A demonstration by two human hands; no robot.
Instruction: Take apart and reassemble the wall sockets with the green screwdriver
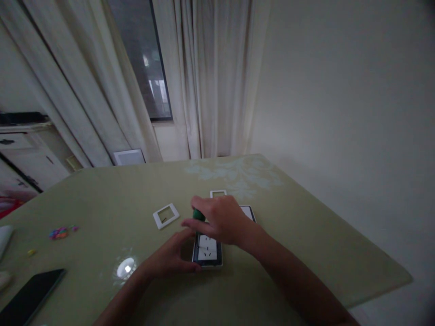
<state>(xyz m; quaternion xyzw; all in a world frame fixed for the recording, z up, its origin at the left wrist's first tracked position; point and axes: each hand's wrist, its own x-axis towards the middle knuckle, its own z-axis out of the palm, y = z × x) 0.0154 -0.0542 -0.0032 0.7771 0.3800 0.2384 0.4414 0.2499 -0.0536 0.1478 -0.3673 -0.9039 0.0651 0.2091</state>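
A white wall socket module (207, 251) in a dark frame lies on the green table (306, 226). My left hand (171, 256) grips its left edge, fingers closed on it. My right hand (220, 220) hovers above it, closed round a green-handled tool (199, 215), apparently a screwdriver, whose tip points down at the socket. A white square faceplate frame (166, 215) lies just left of the hands. Another white frame (218, 194) and a dark-edged plate (248, 212) lie behind my right hand.
A dark phone (30, 296) lies at the near left corner. Small colourful pieces (59, 233) sit further left. Curtains and a window stand behind the table. The table's right edge drops off near the wall.
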